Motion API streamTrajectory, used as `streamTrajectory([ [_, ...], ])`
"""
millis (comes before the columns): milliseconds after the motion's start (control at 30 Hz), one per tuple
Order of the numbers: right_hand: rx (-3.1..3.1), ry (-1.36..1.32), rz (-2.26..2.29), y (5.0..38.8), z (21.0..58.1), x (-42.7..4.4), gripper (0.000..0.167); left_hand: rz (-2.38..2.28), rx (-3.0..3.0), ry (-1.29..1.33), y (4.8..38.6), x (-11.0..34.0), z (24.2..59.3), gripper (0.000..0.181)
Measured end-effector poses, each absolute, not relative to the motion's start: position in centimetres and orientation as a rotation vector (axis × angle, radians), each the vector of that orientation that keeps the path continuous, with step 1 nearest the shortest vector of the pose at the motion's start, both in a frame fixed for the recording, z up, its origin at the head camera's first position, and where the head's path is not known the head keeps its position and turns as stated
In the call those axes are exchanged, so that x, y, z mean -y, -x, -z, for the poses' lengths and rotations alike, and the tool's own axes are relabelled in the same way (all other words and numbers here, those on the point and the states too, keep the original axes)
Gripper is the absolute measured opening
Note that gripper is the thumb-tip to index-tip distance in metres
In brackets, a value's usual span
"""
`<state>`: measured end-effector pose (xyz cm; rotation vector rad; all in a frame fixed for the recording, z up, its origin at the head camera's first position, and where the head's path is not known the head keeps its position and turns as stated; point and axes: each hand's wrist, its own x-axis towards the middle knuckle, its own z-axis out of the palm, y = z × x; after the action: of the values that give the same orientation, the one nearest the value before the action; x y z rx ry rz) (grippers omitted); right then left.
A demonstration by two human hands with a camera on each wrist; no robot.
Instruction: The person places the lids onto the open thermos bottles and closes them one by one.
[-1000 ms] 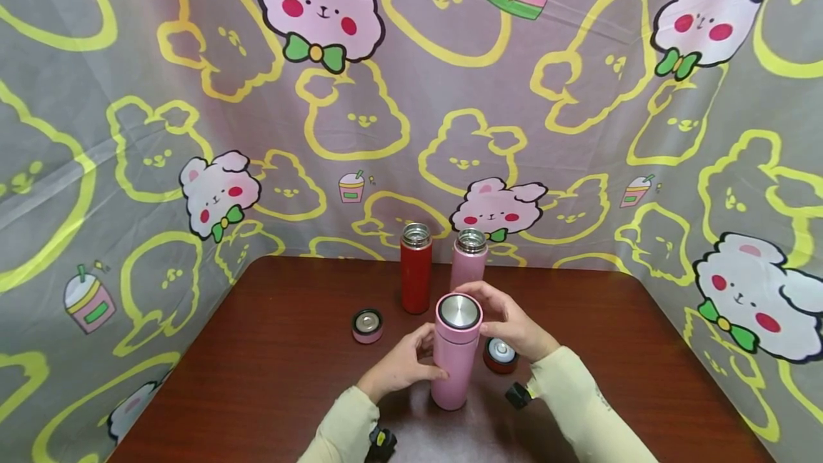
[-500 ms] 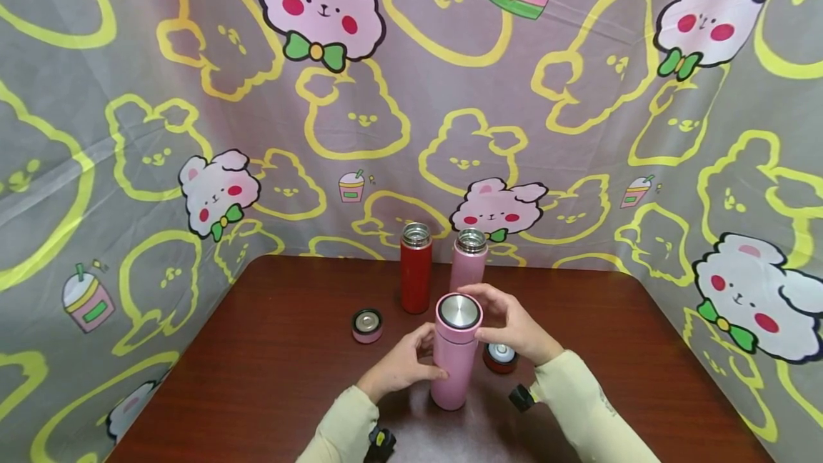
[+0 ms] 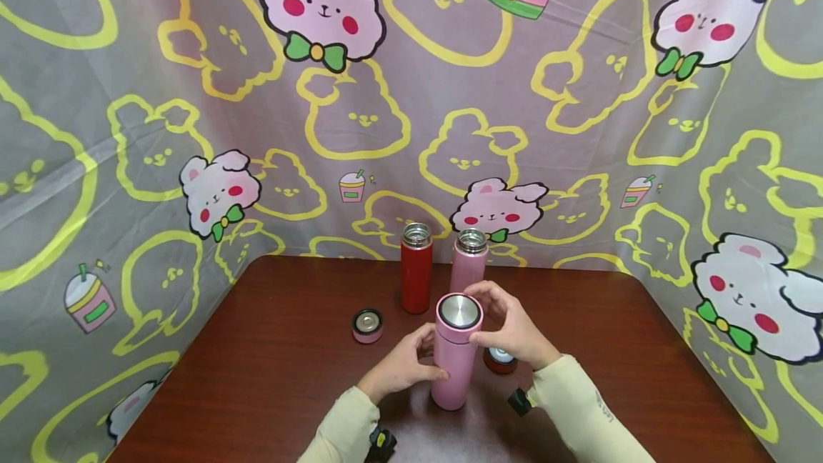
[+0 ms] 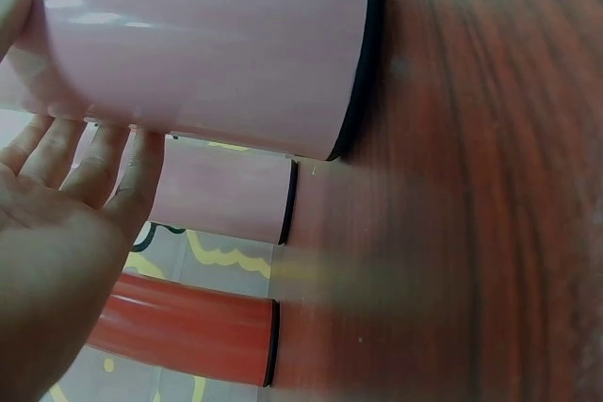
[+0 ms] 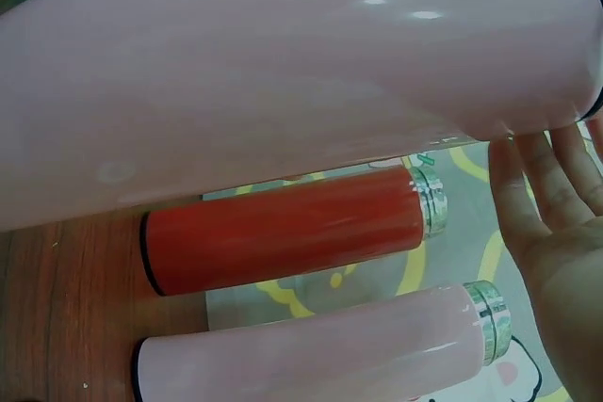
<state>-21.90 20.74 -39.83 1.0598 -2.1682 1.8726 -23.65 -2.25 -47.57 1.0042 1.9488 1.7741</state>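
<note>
A pink bottle with its lid on stands upright near the table's front. The left hand grips its body from the left, thumb in front; in the left wrist view the fingers of that hand lie along the pink bottle. At the lid the right hand holds on from the right, thumb in front, fingers behind. The right wrist view shows this hand against the upper part of the pink bottle.
Behind stand a red bottle and another pink bottle, both without lids. An upturned pink lid lies to the left, and a red lid is partly behind the right hand. A patterned cloth hangs around the brown table.
Around the lid the right hand has shifted slightly, its thumb moving left across the front. The left hand and the bottle look unmoved.
</note>
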Motion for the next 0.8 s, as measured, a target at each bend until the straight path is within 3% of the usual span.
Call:
streamTrajectory([
  [200, 2.138, -1.139, -1.990, 22.4, 39.9, -20.8, 0.055, -1.786, -1.950, -1.035, 23.7, 2.3, 47.4, 0.063],
  [500, 1.605, -1.865, -2.623, 24.8, 39.7, -19.4, 0.058, -1.781, -1.928, -1.022, 23.6, 2.4, 47.1, 0.068],
  [667, 1.452, -2.048, -2.838, 25.8, 39.3, -18.5, 0.060, -1.752, -1.914, -0.975, 23.5, 2.5, 46.7, 0.081],
  [800, 1.418, -2.150, -2.859, 26.6, 39.3, -18.3, 0.059, -1.718, -1.922, -0.994, 24.0, 2.5, 47.5, 0.080],
])
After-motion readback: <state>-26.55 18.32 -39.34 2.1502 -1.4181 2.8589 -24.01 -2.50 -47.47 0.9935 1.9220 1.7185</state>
